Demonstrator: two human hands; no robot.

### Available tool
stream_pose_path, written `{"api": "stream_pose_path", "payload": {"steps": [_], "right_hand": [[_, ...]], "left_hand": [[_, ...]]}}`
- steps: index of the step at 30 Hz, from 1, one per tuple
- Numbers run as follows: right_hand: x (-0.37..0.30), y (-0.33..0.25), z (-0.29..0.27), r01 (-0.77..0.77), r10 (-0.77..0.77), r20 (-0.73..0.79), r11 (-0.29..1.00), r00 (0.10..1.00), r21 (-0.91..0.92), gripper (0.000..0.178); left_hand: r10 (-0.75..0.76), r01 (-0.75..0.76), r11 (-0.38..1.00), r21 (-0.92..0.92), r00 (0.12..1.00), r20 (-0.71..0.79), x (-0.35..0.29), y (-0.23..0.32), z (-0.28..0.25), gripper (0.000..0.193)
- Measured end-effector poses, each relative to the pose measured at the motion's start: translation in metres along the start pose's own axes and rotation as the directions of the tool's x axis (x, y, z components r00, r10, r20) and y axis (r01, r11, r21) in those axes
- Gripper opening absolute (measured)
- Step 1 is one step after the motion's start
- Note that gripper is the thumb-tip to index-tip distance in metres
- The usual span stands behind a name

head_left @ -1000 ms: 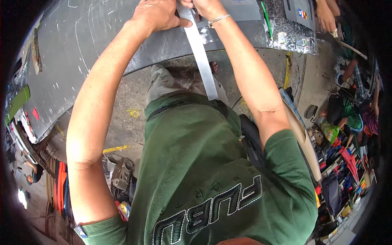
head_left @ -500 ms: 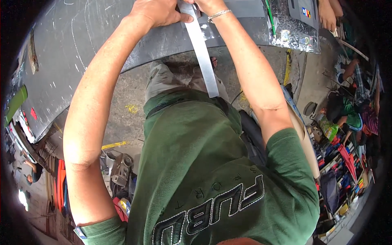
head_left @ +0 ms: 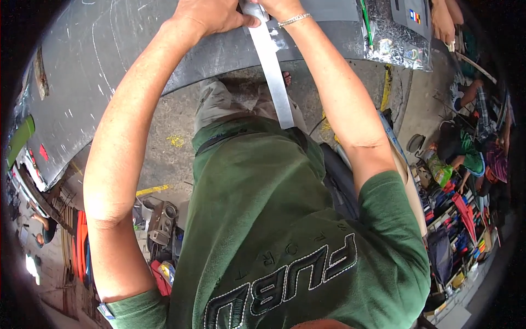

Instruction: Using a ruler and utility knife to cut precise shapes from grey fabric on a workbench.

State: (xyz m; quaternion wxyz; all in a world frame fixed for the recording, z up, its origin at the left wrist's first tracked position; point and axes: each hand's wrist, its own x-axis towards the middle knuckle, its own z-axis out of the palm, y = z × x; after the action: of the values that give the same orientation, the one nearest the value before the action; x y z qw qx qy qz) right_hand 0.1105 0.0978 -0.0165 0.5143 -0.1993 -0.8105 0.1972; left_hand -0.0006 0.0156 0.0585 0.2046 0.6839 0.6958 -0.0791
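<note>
A long, flat silver-grey strip (head_left: 270, 66) runs from the dark worktable (head_left: 137, 49) over its near edge, and its free end lies against my shirt at the waist. My left hand (head_left: 211, 15) is closed at the strip's upper part, thumb pressed on top. Close beside it, my right hand (head_left: 280, 7), with a chain bracelet at the wrist, pinches the strip's upper end. The top edge of the picture cuts off part of both hands, so some fingers are hidden.
On the table's right are a green stick-like tool (head_left: 366, 24) and a grey piece with a small coloured patch (head_left: 415, 17). Another person's hand (head_left: 442, 24) is beside it. Coloured material (head_left: 460, 219) is piled at the right; a grey machine part (head_left: 163, 222) stands below left.
Both hands keep their hold on the strip and barely move. The whole view has shifted very slightly.
</note>
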Motion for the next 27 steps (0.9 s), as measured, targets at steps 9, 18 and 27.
{"api": "stream_pose_path", "payload": {"steps": [9,18,27], "right_hand": [[-0.001,0.012,0.004,-0.008,0.008,-0.011,0.999,1.000,-0.050,0.051],[0.017,0.000,-0.010,-0.790,0.748,0.398,0.266,0.531,0.553,0.047],[0.028,-0.050,-0.214,-0.437,0.464,0.076,0.749,0.883,0.498,0.068]], "left_hand": [[0.005,-0.005,1.000,-0.023,1.000,0.005,0.001,0.005,-0.009,0.121],[0.075,-0.078,0.997,0.027,0.994,0.085,0.019,0.003,-0.005,0.110],[0.259,-0.274,0.956,-0.104,0.956,-0.141,0.009,-0.033,0.037,0.132]]}}
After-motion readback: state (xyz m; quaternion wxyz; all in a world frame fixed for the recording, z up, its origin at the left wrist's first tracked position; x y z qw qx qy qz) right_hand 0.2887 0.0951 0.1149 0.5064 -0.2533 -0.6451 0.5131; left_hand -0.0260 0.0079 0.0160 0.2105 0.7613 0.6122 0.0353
